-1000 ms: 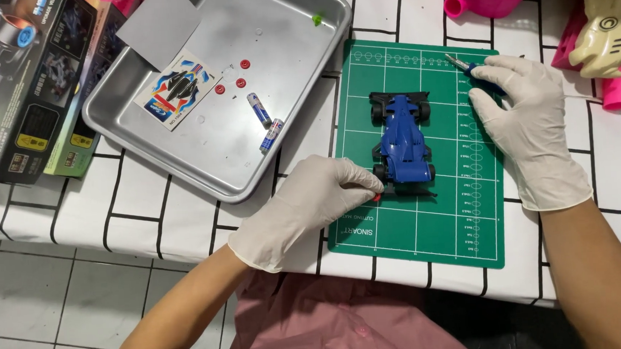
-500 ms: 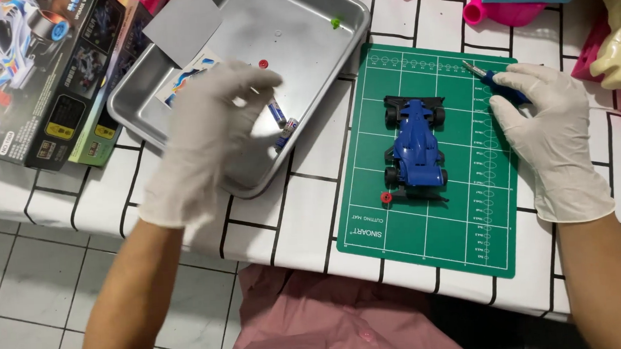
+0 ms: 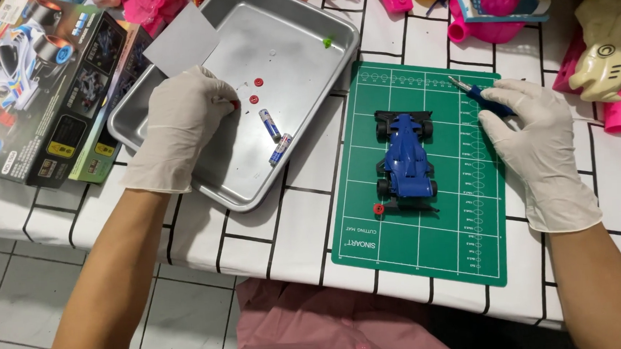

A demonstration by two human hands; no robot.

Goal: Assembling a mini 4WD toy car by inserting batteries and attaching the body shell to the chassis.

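The left hand [image 3: 180, 124], in a white glove, lay inside the metal tray [image 3: 308, 135], palm down and fingers curled, its fingertips [image 3: 227, 102] closed on a small red piece [image 3: 235, 105] at the tray floor; only a sliver of that piece showed past the glove. Just beside it lay two more red round pieces [image 3: 256, 90], flat and button-like, and a little further two small batteries [image 3: 275, 137], silver-bodied with blue and red bands, lying at an angle to each other with their ends almost touching. A tiny green piece [image 3: 328, 42] sat near the tray's far corner. The right hand [image 3: 536, 148], gloved too, rested on the right edge of the green cutting mat [image 3: 462, 230], its fingers wrapped round a blue-handled tool [image 3: 487, 103] whose thin metal tip [image 3: 456, 82] pointed away from the person. In the middle of the mat stood a blue toy racing car [image 3: 405, 159], low and narrow, with black wheels and black wings front and back, its length running along the mat. A single red round piece [image 3: 379, 208] lay on the mat just beside the car's near left wheel. A printed cardboard box [image 3: 36, 82] lay left of the tray.
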